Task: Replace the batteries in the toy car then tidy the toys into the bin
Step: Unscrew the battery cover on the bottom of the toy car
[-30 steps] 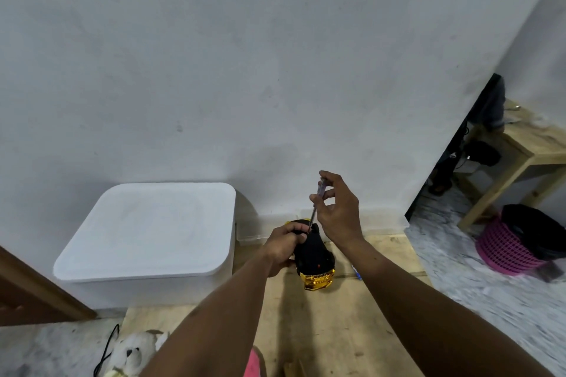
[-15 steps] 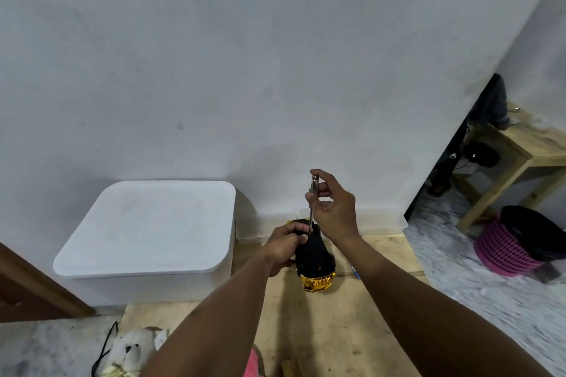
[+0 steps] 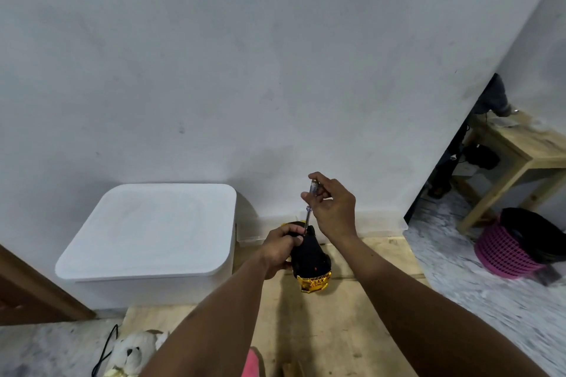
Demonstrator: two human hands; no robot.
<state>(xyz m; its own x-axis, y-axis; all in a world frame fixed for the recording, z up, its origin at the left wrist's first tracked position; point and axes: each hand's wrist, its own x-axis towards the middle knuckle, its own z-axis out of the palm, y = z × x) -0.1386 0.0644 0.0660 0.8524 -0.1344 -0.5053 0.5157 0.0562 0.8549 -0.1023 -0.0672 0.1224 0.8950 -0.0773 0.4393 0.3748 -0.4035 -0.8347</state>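
My left hand (image 3: 280, 249) grips a gold toy car (image 3: 311, 260) turned underside up, its black base facing me, above a wooden board. My right hand (image 3: 332, 206) pinches the clear handle of a thin screwdriver (image 3: 308, 211) between thumb and fingertips. The screwdriver stands nearly upright, its tip on the car's base near my left thumb. A white bin (image 3: 153, 236) with its lid on stands to the left against the wall.
A white plush toy (image 3: 134, 352) and a black cable (image 3: 105, 349) lie on the floor at the lower left. A pink basket (image 3: 508, 251) with a dark liner and a wooden table (image 3: 520, 150) stand at the right. The white wall is close ahead.
My right hand has shifted its fingers on the screwdriver handle, turning it. The car and my left hand stay in place.
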